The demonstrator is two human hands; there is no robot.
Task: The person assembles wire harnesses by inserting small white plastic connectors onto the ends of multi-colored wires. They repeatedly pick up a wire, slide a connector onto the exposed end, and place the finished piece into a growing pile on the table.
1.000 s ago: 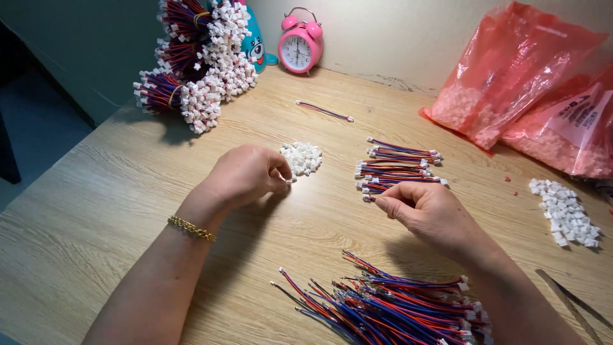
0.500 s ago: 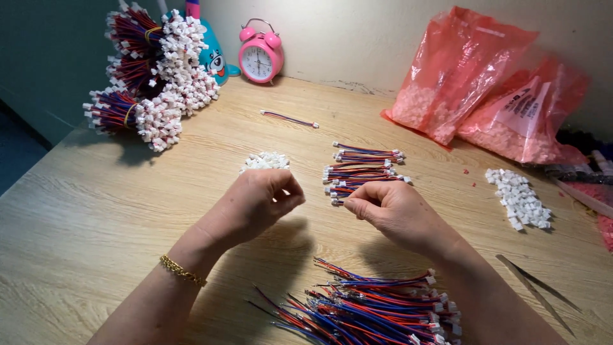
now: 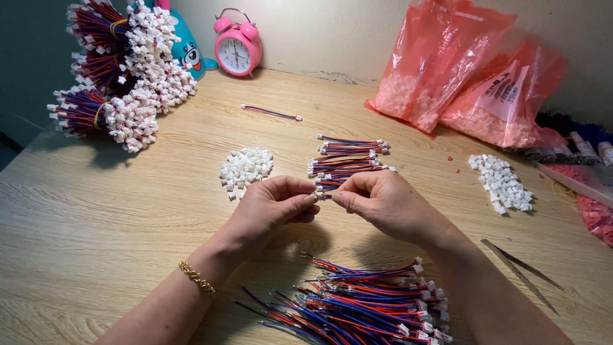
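Note:
My left hand (image 3: 271, 204) and my right hand (image 3: 383, 203) meet at the middle of the wooden table (image 3: 128, 211), fingertips pinched together on a small white connector with thin wire ends (image 3: 322, 195). Just behind the fingers lies a short stack of red, blue and black wire leads (image 3: 348, 163). A small heap of loose white connectors (image 3: 246, 167) sits left of that stack. Close to me, between my forearms, spreads a big pile of the same coloured wires with white plugs (image 3: 364, 300). A gold bracelet (image 3: 196, 278) circles my left wrist.
Bundled wire harnesses (image 3: 121, 70) stand at the far left beside a pink alarm clock (image 3: 237, 45). Two red plastic bags (image 3: 460, 76) lean on the wall. Another heap of white connectors (image 3: 503, 182) and metal tweezers (image 3: 520, 271) lie right. One single lead (image 3: 271, 112) lies apart.
My hands have come together: the left hand moved right from the connector heap and now meets the right hand's fingertips. The view has shifted so the table items sit further right.

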